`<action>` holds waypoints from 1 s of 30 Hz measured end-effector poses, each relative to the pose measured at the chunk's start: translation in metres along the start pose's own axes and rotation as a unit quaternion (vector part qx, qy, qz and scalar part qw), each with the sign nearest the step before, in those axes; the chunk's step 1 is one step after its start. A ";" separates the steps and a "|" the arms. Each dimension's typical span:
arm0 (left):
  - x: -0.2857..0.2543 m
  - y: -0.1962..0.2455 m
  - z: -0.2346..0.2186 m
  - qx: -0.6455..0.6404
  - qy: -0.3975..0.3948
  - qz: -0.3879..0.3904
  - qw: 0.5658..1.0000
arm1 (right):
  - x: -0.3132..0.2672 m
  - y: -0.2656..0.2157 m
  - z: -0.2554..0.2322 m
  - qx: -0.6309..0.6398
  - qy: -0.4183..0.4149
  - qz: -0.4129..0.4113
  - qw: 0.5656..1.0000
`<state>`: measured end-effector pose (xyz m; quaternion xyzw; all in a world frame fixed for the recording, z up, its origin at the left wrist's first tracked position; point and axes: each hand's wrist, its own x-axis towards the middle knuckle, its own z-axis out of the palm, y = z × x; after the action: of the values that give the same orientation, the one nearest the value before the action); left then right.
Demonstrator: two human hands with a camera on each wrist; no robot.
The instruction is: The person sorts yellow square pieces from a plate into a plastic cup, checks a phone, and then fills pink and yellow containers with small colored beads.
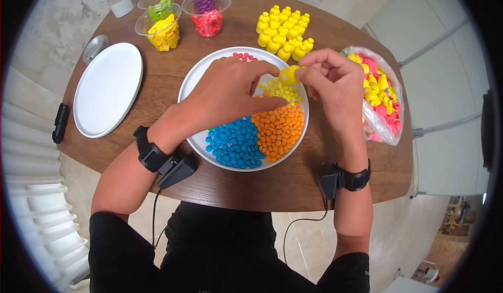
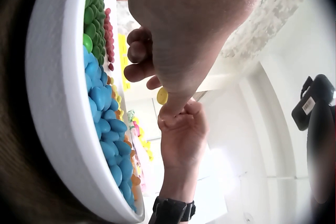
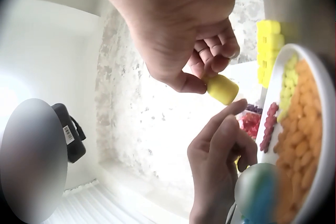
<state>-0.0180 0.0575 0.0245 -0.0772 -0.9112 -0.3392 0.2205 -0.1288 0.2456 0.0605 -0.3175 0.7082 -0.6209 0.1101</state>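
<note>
Between thumb and fingers, my right hand [image 1: 338, 86] [image 3: 184, 35] pinches a small yellow bottle [image 1: 290, 76] [image 3: 223, 89] at its narrow end, tilted above the candy plate [image 1: 195, 78]. My left hand [image 1: 225, 88] [image 3: 212, 166] is beside the bottle's wide end, with thumb and index finger apart; whether the index finger touches it, I cannot tell. Under the hands, the plate holds blue candies [image 1: 234, 143], orange candies [image 1: 277, 130], yellow candies [image 1: 283, 90] and red candies [image 1: 245, 56]. Green candies [image 2: 94, 19] show in the left wrist view.
Several yellow bottles [image 1: 283, 31] stand grouped behind the plate. A plastic bag [image 1: 385, 125] of mixed pieces lies at the right. Clear cups of yellow pieces [image 1: 164, 35], red pieces [image 1: 207, 24], green and purple ones stand at the back left, near an empty white plate [image 1: 107, 91].
</note>
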 end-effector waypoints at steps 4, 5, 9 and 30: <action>0.000 0.000 -0.002 0.023 0.006 0.007 1.000 | -0.005 -0.002 0.008 0.021 -0.049 0.004 0.999; -0.001 -0.001 -0.002 0.023 0.006 0.006 1.000 | -0.005 -0.001 0.008 0.021 -0.052 0.003 0.998; 0.000 -0.001 0.000 0.017 0.000 0.007 1.000 | -0.005 0.002 0.009 0.016 -0.061 0.001 0.998; 0.000 0.009 -0.001 -0.112 -0.083 -0.106 0.985 | -0.006 0.006 0.017 -0.187 -0.068 -0.119 0.973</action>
<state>-0.0149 0.0637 0.0312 -0.0324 -0.8855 -0.4532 0.0972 -0.1167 0.2350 0.0501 -0.4563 0.7597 -0.4627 0.0217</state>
